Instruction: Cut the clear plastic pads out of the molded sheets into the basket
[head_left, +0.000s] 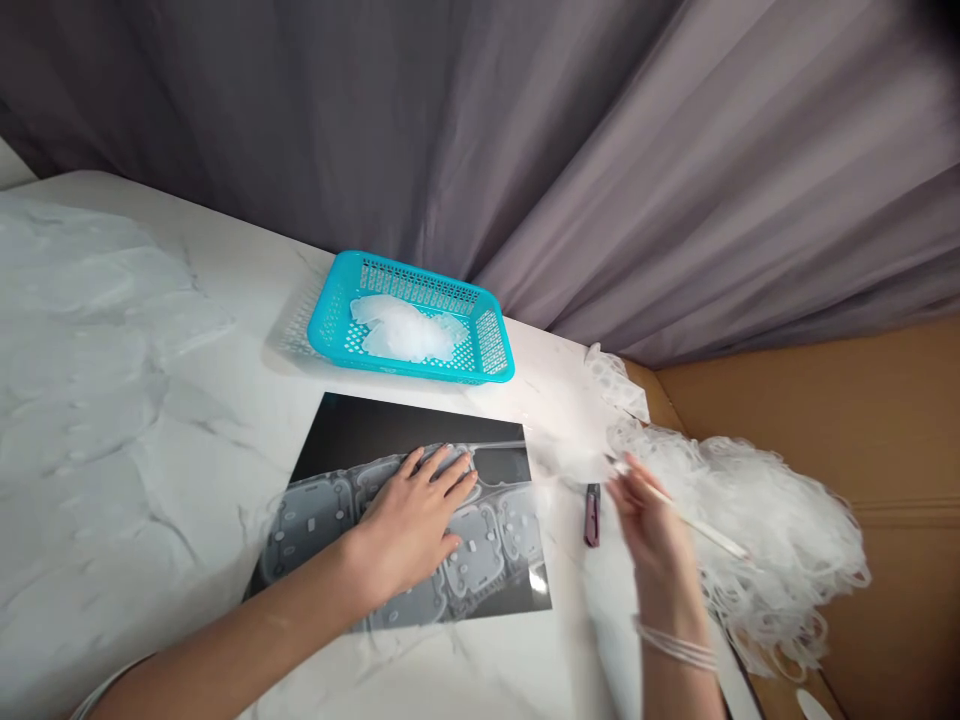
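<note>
My left hand lies flat with fingers spread, pressing on a translucent plastic sheet that has rounded panel outlines. Beneath that sheet is a black mat, and the sheet runs past its left and right edges. Off the mat's right side, my right hand is closed around a slim white pen-like tool with a dark pointed tip. Motion blurs this hand, so the tool's exact kind is unclear. Just left of it a purple utility knife rests on the white table.
Behind the mat stands a turquoise perforated basket with translucent cut pieces inside. A large heap of clear plastic offcuts fills the right edge. More translucent sheets cover the table's left. A grey curtain hangs behind.
</note>
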